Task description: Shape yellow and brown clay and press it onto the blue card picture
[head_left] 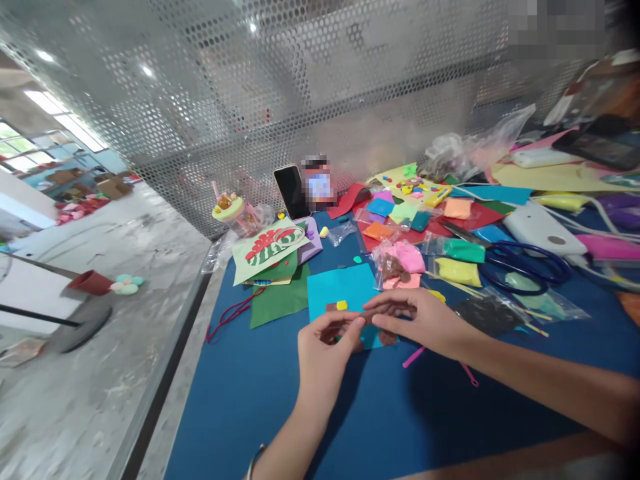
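A light-blue paper sheet lies on the table, carrying brown modelling clay and a small yellow clay piece. Over its lower part, my left hand and my right hand come together fingertip to fingertip. Between them shows a small bit of brown clay, pinched by both. My fingers partly hide the clay shapes on the paper. Just beyond my right hand rests an open bag of pink and brown clay. A pink plastic stick lies below the right wrist.
Several bagged clay packets, such as a yellow one, lie to the right with blue-handled scissors and a white power bank. At the back left stand a lidded cup, a phone and a watermelon picture. A perforated metal panel rises behind.
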Available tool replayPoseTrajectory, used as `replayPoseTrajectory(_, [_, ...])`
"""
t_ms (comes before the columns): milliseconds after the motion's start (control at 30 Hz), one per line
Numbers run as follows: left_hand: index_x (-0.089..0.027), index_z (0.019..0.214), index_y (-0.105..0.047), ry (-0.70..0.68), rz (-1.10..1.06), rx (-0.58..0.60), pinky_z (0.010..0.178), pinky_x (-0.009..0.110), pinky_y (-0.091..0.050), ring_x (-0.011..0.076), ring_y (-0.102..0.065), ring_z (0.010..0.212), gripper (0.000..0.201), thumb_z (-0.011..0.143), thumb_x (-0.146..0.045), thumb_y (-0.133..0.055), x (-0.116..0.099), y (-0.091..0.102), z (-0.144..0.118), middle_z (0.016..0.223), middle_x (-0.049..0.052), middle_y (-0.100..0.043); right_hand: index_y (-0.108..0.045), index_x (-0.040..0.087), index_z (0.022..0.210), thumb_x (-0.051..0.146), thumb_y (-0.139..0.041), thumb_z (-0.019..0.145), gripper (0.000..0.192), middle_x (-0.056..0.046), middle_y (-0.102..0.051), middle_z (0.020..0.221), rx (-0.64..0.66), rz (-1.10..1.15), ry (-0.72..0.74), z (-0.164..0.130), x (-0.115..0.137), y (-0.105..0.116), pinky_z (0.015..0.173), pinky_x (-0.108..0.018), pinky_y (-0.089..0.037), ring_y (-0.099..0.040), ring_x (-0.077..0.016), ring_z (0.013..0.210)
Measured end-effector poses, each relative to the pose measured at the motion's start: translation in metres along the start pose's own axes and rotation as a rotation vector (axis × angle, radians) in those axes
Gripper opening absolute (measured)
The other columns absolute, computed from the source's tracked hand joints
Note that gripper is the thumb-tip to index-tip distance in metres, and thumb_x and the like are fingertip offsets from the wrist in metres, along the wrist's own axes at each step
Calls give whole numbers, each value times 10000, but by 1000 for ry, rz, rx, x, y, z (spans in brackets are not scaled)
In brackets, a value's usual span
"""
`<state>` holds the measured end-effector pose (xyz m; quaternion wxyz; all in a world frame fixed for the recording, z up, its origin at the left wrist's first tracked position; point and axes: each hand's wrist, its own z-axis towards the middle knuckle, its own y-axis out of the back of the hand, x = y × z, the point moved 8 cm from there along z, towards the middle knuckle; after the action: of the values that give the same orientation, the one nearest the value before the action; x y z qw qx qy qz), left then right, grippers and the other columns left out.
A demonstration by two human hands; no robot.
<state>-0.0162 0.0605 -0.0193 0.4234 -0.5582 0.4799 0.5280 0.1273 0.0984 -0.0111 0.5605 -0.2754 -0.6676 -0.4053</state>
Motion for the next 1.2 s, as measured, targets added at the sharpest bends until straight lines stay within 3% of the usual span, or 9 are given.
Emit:
replayPoseTrajectory(67, [-169, 852, -722, -52, 69, 21, 550, 217, -514, 124, -616, 615, 263, 697, -379, -746, -7, 3, 7, 742, 29, -701, -700, 170, 915, 452, -599, 832, 310, -58, -721, 831, -34, -28, 8, 6, 1, 5, 668, -293, -552, -680, -194, 747])
replayPoseTrajectory(167, [-210, 991, -700, -295, 362, 71, 658, 234, -527, 130, -637, 723, 264, 744, -301, -703, -29, 8, 19, 827, 17, -701, -705, 181, 826, 434, -603, 825, 273, -38, -700, 756, -88, -119, 19, 16, 4, 13, 625, -273, -509, -650, -178, 696])
replayPoseTrajectory(233, [-221, 969, -703, -434, 527, 85, 758, 279, -526, 147, -639, 801, 198, 781, -272, -662, -38, 11, 28, 876, 25, -696, -711, 189, 791, 412, -610, 819, 247, -20, -660, 680, -124, -206, 25, 22, 5, 17, 548, -264, -445, -596, -161, 619])
replayPoseTrajectory(300, [-222, 923, -708, -481, 596, 78, 817, 319, -509, 165, -632, 857, 144, 816, -255, -619, -38, 18, 39, 905, 35, -692, -713, 196, 761, 388, -618, 812, 221, 0, -594, 603, -162, -301, 35, 27, 6, 19, 507, -270, -371, -526, -149, 555])
replayPoseTrajectory(467, [-212, 898, -704, -514, 694, 90, 819, 344, -486, 186, -625, 889, 157, 840, -184, -561, -22, 25, 51, 909, 41, -693, -680, 197, 642, 347, -638, 799, 221, 7, -524, 549, -242, -516, 61, 36, 5, 17, 602, -307, -329, -497, -169, 612])
replayPoseTrajectory(667, [-206, 899, -704, -555, 765, 130, 808, 350, -466, 194, -616, 886, 185, 837, -142, -542, -16, 21, 48, 896, 37, -692, -717, 218, 659, 360, -665, 804, 209, 3, -554, 534, -257, -667, 49, 43, -4, 11, 623, -318, -293, -495, -179, 632])
replayPoseTrajectory(1200, [-209, 901, -693, -560, 771, 167, 803, 330, -464, 174, -609, 879, 205, 842, -113, -522, -11, 18, 46, 886, 19, -690, -717, 247, 658, 374, -672, 817, 209, 19, -582, 557, -290, -796, 44, 46, -10, 5, 663, -339, -229, -518, -182, 675])
